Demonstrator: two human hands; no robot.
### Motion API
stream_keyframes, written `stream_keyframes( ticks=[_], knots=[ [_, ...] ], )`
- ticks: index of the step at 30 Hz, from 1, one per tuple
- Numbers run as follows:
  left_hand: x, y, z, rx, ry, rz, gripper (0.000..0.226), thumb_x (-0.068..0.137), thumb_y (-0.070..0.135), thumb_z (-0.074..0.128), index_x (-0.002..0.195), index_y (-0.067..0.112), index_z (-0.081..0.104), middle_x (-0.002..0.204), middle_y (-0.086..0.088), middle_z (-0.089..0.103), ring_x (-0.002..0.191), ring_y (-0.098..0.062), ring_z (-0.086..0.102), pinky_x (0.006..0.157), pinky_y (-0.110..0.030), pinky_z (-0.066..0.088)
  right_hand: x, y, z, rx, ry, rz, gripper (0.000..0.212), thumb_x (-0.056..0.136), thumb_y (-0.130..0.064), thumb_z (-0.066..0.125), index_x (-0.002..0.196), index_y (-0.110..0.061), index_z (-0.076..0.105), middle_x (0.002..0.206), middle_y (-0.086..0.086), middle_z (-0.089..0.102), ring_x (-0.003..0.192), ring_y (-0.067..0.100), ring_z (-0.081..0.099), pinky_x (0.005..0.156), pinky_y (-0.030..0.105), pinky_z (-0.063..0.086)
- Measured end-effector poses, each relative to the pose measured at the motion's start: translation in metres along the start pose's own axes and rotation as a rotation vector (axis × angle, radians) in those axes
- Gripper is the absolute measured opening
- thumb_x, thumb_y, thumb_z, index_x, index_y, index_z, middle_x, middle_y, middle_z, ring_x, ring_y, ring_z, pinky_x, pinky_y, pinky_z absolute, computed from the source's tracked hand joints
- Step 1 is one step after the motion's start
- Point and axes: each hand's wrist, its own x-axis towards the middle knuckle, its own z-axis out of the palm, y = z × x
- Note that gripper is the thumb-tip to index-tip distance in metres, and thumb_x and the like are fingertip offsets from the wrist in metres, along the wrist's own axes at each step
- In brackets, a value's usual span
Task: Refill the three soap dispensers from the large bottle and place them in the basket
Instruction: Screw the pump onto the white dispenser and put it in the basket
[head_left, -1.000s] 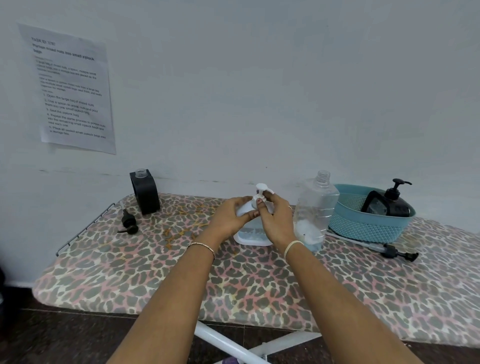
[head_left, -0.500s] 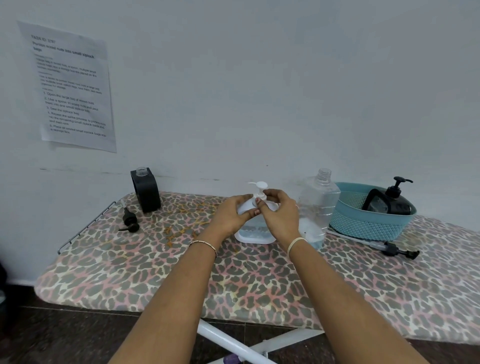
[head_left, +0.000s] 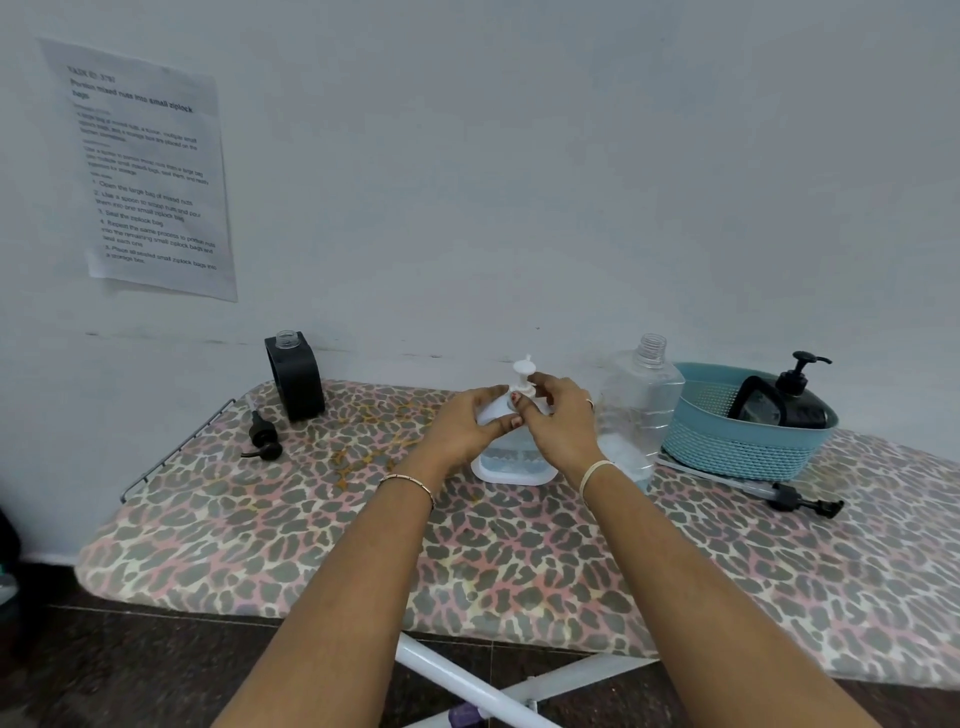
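Note:
A white soap dispenser (head_left: 511, 460) stands mid-board. My left hand (head_left: 465, 423) grips its shoulder, and my right hand (head_left: 558, 418) pinches the collar of its white pump (head_left: 522, 371). Just right of it stands the large clear bottle (head_left: 641, 410), uncapped, with a little liquid at the bottom. The teal basket (head_left: 727, 447) further right holds a black dispenser (head_left: 784, 400) with its pump on. At the back left stands a second black dispenser (head_left: 297, 376) with an open neck, and its black pump (head_left: 264, 441) lies beside it.
The leopard-print ironing board (head_left: 363, 545) carries everything; a metal rack (head_left: 171, 452) ends it on the left. A long black pump with tube (head_left: 779, 496) lies in front of the basket. A printed sheet (head_left: 150, 171) hangs on the wall. White legs (head_left: 467, 680) show below.
The white pump head has turned between my right fingers while my left hand keeps hold of the dispenser. The view has shifted slightly; nothing else moved.

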Motion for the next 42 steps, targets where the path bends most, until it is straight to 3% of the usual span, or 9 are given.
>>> stream_keyframes(
  ticks=[6,9,12,17,20,24,28,35,42],
  knots=[
    [-0.001,0.003,-0.007,0.065,-0.096,0.0,0.059,0.091,0.034,0.062,0.143,0.017,0.043,0.139,-0.001,0.054,0.127,-0.016,0.05,0.107,-0.033,0.039,0.002,-0.001,-0.005,-0.014,-0.031,-0.005,0.037,0.083,-0.042,0.068,0.11,-0.017,0.06,0.107,0.001,0.059,0.106,0.021,0.053,0.093,0.037,0.045],
    [0.0,0.004,-0.009,0.076,-0.118,-0.016,0.06,0.092,0.034,0.059,0.146,0.017,0.038,0.144,-0.001,0.048,0.131,-0.019,0.046,0.108,-0.031,0.037,-0.002,-0.003,-0.009,0.047,-0.101,-0.02,0.039,0.094,-0.036,0.056,0.127,-0.016,0.055,0.122,-0.004,0.057,0.118,0.015,0.049,0.104,0.033,0.038],
    [0.001,0.003,-0.009,0.078,-0.13,-0.028,0.061,0.092,0.036,0.059,0.146,0.019,0.038,0.144,0.0,0.048,0.131,-0.019,0.046,0.109,-0.035,0.037,-0.006,0.0,-0.009,0.071,-0.121,-0.052,0.038,0.098,-0.028,0.051,0.133,-0.014,0.054,0.131,0.003,0.059,0.124,0.02,0.052,0.108,0.042,0.039],
    [-0.001,0.004,-0.008,0.088,-0.104,-0.019,0.061,0.093,0.035,0.059,0.147,0.019,0.037,0.146,-0.001,0.045,0.132,-0.02,0.045,0.108,-0.034,0.036,-0.008,-0.006,-0.007,0.079,-0.051,0.022,0.038,0.093,-0.027,0.06,0.128,-0.014,0.057,0.124,0.004,0.061,0.118,0.019,0.053,0.103,0.034,0.041],
    [-0.003,0.005,-0.007,0.101,-0.098,-0.006,0.06,0.093,0.034,0.058,0.147,0.018,0.036,0.147,0.001,0.045,0.133,-0.019,0.044,0.103,-0.026,0.034,-0.005,-0.009,-0.004,-0.035,-0.075,0.027,0.038,0.094,-0.029,0.058,0.129,-0.014,0.055,0.124,0.008,0.054,0.118,0.025,0.047,0.097,0.028,0.033],
    [-0.004,0.007,-0.007,0.086,-0.098,-0.012,0.06,0.093,0.031,0.06,0.146,0.017,0.038,0.145,0.0,0.047,0.132,-0.019,0.045,0.1,-0.023,0.035,-0.001,-0.012,-0.006,-0.213,0.009,0.032,0.035,0.087,-0.039,0.064,0.115,-0.018,0.062,0.113,0.004,0.06,0.114,0.024,0.046,0.084,0.029,0.027],
    [-0.004,0.007,-0.008,0.054,-0.109,-0.038,0.061,0.092,0.031,0.062,0.146,0.017,0.038,0.144,-0.001,0.048,0.132,-0.019,0.046,0.109,-0.035,0.037,0.0,-0.016,-0.007,-0.302,0.006,0.021,0.04,0.085,-0.046,0.064,0.117,-0.022,0.06,0.114,-0.001,0.061,0.117,0.023,0.046,0.094,0.036,0.028],
    [-0.005,0.009,-0.011,0.041,-0.135,-0.049,0.059,0.091,0.033,0.062,0.144,0.019,0.041,0.139,-0.001,0.053,0.125,-0.02,0.051,0.107,-0.042,0.041,0.011,-0.009,-0.031,-0.283,-0.283,-0.074,0.036,0.095,-0.041,0.053,0.127,-0.024,0.055,0.128,-0.002,0.056,0.126,0.023,0.036,0.098,0.038,0.023],
    [-0.008,0.013,-0.013,0.034,-0.129,-0.036,0.055,0.091,0.031,0.062,0.142,0.019,0.044,0.135,-0.004,0.055,0.121,-0.021,0.054,0.101,-0.044,0.046,0.011,-0.016,-0.024,-0.429,-0.2,-0.134,0.03,0.095,-0.037,0.053,0.119,-0.021,0.059,0.114,0.003,0.059,0.115,0.024,0.047,0.09,0.035,0.023]
  ],
)
